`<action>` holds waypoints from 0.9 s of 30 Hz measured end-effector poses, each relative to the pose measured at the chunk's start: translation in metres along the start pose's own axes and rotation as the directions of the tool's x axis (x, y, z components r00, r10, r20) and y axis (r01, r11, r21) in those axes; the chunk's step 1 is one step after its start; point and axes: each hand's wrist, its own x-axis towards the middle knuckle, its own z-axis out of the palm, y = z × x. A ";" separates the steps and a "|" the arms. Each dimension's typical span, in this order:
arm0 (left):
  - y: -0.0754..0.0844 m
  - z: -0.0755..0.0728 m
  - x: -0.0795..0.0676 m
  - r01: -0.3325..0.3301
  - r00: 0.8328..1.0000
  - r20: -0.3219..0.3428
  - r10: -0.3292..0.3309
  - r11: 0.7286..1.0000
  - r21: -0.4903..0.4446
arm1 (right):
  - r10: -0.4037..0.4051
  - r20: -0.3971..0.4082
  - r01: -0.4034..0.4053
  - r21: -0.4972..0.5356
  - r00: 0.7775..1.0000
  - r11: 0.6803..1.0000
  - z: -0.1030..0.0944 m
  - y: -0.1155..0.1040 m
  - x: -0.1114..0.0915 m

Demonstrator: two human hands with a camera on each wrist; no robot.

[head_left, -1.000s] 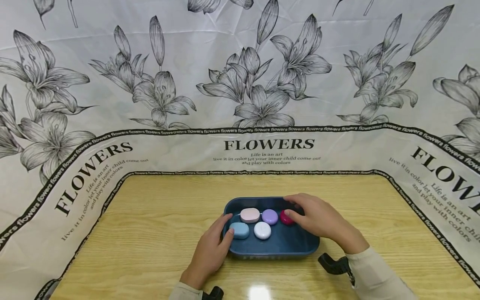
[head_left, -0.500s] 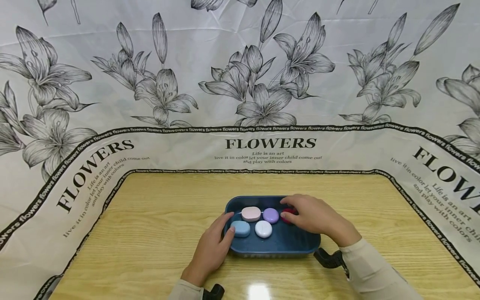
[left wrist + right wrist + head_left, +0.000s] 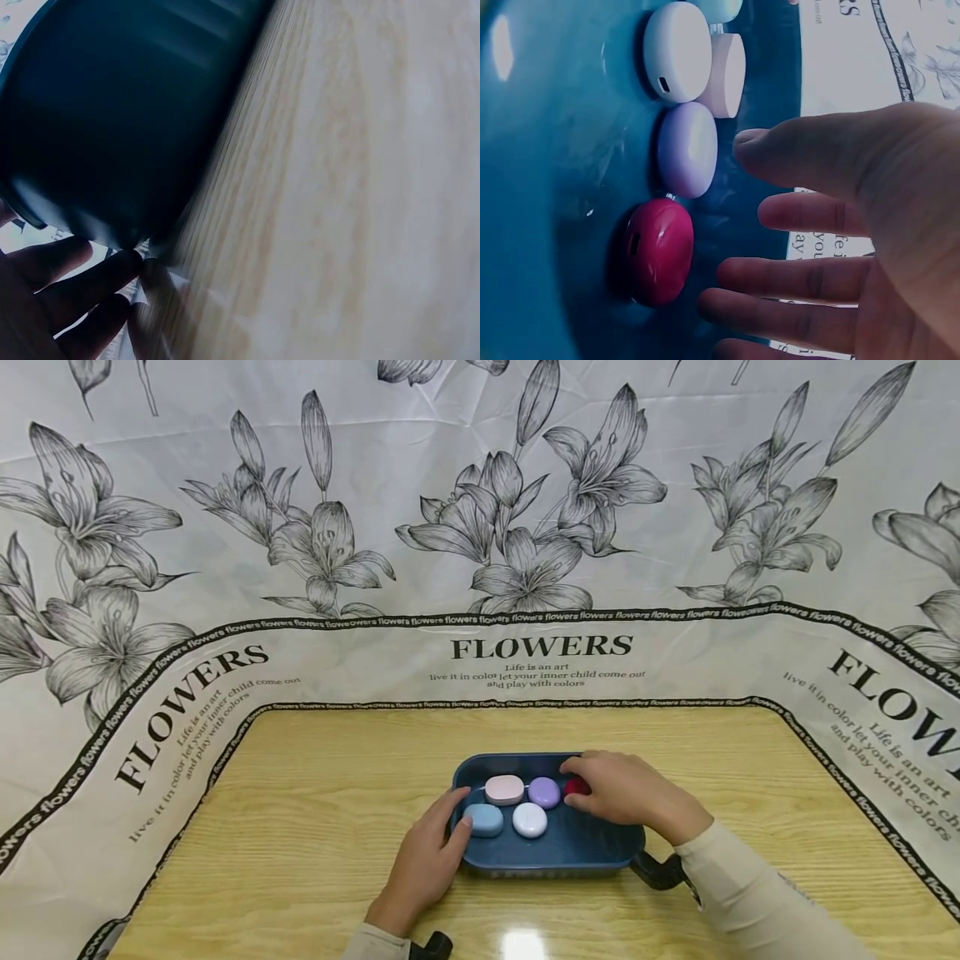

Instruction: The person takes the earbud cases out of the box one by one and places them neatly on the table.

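A dark blue plastic tray holds several small rounded earbud cases. Light blue and white cases lie nearer me. Pink, lilac and red cases lie behind them. My left hand holds the tray's left end, thumb over the rim beside the light blue case. Its fingers touch the outer wall in the left wrist view. My right hand hovers at the tray's right end, partly hiding the red case. In the right wrist view its extended fingers stand apart from the red case.
The tray stands on a light wood-grain table. A white cloth printed with flowers and lettering surrounds the table's back and sides. Black straps with mounts sit at both wrists.
My right hand has shifted inward from the tray's back right rim and now covers more of the red case. My left hand stays at the left end.
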 end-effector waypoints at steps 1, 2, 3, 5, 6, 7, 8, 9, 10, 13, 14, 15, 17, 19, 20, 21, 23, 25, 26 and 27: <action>0.000 0.000 0.000 0.002 1.000 0.000 -0.002 1.000 -0.001 | -0.005 0.008 0.005 -0.008 1.000 1.000 0.000 0.000 0.000; 0.000 0.000 0.000 0.004 1.000 0.000 -0.004 1.000 -0.001 | -0.010 0.015 0.010 -0.012 1.000 1.000 -0.001 0.000 0.001; 0.000 0.000 0.000 0.005 1.000 0.000 -0.005 1.000 0.001 | -0.012 0.022 0.012 -0.015 1.000 1.000 -0.001 0.000 0.001; 0.000 0.000 -0.001 0.006 1.000 0.000 -0.006 1.000 0.001 | -0.017 0.029 0.018 -0.018 0.999 1.000 -0.002 0.000 0.001; 0.000 0.000 -0.001 0.007 1.000 -0.001 -0.007 1.000 0.001 | -0.018 0.032 0.019 -0.020 0.999 1.000 -0.002 0.000 0.001; 0.000 0.000 -0.001 0.007 1.000 -0.001 -0.007 1.000 0.000 | -0.021 0.036 0.022 -0.024 0.999 0.999 -0.002 0.000 0.002; 0.000 0.001 -0.001 0.008 1.000 -0.001 -0.008 1.000 0.001 | -0.023 0.040 0.024 -0.025 0.999 0.999 -0.002 0.001 0.002; 0.000 0.001 -0.001 0.009 1.000 -0.001 -0.009 1.000 0.000 | -0.025 0.044 0.026 -0.029 0.999 0.999 -0.002 0.001 0.002; -0.001 0.001 -0.001 0.010 1.000 -0.001 -0.010 1.000 -0.001 | -0.026 0.048 0.027 -0.032 0.999 0.999 -0.002 0.001 0.003; -0.001 0.001 -0.001 0.011 1.000 -0.003 -0.011 1.000 -0.002 | -0.026 0.062 0.029 -0.043 0.998 0.999 -0.002 0.003 0.005; -0.001 0.001 0.000 0.011 1.000 -0.003 -0.011 1.000 -0.003 | -0.024 0.067 0.027 -0.045 0.997 0.999 -0.001 0.003 0.005; -0.001 0.001 0.000 0.010 1.000 -0.003 -0.010 1.000 -0.004 | -0.023 0.073 0.026 -0.047 0.997 0.999 -0.001 0.004 0.006; -0.001 0.001 0.000 0.010 1.000 -0.002 -0.010 1.000 -0.003 | -0.021 0.087 0.025 -0.046 0.996 0.999 -0.001 0.004 0.007; -0.001 0.001 0.000 0.010 1.000 -0.001 -0.010 1.000 -0.001 | -0.019 0.100 0.023 -0.044 0.995 0.999 -0.001 0.004 0.007; -0.001 0.001 0.000 0.010 1.000 -0.001 -0.010 1.000 0.000 | -0.018 0.107 0.023 -0.044 0.994 0.999 -0.001 0.004 0.008; -0.001 0.002 0.000 0.010 1.000 -0.001 -0.010 1.000 0.001 | -0.018 0.114 0.023 -0.043 0.993 0.999 -0.001 0.003 0.008; -0.001 0.002 0.000 0.014 1.000 -0.002 -0.014 1.000 0.002 | -0.015 0.126 0.021 -0.046 0.992 0.999 -0.002 0.002 0.008; -0.001 0.002 0.000 0.016 1.000 -0.001 -0.016 1.000 0.003 | -0.013 0.140 0.020 -0.053 0.990 0.998 -0.003 0.001 0.008; 0.000 0.002 0.000 0.017 1.000 0.000 -0.017 1.000 0.003 | -0.011 0.148 0.019 -0.055 0.989 0.998 -0.003 0.000 0.008; 0.000 0.002 0.000 0.019 1.000 0.000 -0.019 1.000 0.004 | -0.010 0.155 0.019 -0.055 0.988 0.998 -0.003 0.000 0.009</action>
